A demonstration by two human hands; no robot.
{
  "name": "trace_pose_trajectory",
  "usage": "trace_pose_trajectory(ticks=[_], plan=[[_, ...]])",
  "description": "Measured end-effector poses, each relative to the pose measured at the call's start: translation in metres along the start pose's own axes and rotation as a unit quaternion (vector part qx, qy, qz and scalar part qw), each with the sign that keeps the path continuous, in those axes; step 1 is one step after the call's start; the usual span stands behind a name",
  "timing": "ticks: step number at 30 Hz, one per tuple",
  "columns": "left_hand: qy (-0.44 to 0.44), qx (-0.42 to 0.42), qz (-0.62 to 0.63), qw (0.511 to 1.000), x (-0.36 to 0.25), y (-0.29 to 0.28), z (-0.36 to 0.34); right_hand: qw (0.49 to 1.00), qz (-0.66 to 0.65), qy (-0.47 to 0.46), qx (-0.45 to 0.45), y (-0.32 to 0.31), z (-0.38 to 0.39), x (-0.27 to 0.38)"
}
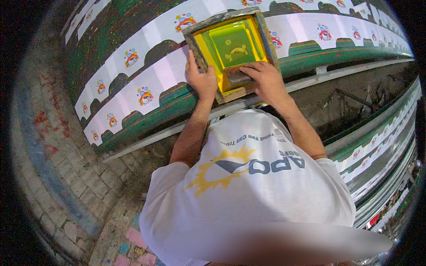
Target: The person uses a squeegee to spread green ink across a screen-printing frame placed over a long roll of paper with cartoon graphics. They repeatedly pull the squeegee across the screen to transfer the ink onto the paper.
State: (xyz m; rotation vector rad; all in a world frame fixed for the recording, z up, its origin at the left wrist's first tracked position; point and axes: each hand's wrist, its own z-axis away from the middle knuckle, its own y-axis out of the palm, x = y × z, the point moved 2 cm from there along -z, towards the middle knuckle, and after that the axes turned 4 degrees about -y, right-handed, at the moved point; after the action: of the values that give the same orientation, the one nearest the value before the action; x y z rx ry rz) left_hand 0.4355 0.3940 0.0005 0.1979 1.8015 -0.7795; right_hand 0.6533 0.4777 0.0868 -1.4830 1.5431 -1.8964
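Wooden frame (222, 21) — yellow screen (227, 39), squeegee (236, 76) inside.

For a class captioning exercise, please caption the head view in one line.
Left hand on a framed yellow screen, right hand on a dark block, over printed white strips.

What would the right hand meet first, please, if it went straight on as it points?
Past the brown block it touches, the right hand would probably meet the frame's left side; depth is unclear.
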Motion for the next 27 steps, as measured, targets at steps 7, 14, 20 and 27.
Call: trace_pose_trajectory(ticks=[7, 14, 20, 27], plan=[[-0.006, 0.029, 0.002, 1.000, -0.055, 0.099, 0.021, 0.999, 0.022, 0.005, -0.032, -0.046, 0.039, -0.092], [-0.052, 0.053, -0.020, 0.997, -0.052, 0.125, 0.019, 1.000, 0.008, 0.004, -0.014, -0.054, 0.042, -0.118], [-0.064, 0.048, 0.017, 0.997, -0.044, 0.133, 0.019, 1.000, 0.016, -0.006, 0.003, -0.057, 0.036, -0.122], [-0.083, 0.057, 0.042, 0.994, -0.050, 0.130, 0.018, 1.000, -0.006, -0.004, 0.013, -0.061, 0.032, -0.122]])
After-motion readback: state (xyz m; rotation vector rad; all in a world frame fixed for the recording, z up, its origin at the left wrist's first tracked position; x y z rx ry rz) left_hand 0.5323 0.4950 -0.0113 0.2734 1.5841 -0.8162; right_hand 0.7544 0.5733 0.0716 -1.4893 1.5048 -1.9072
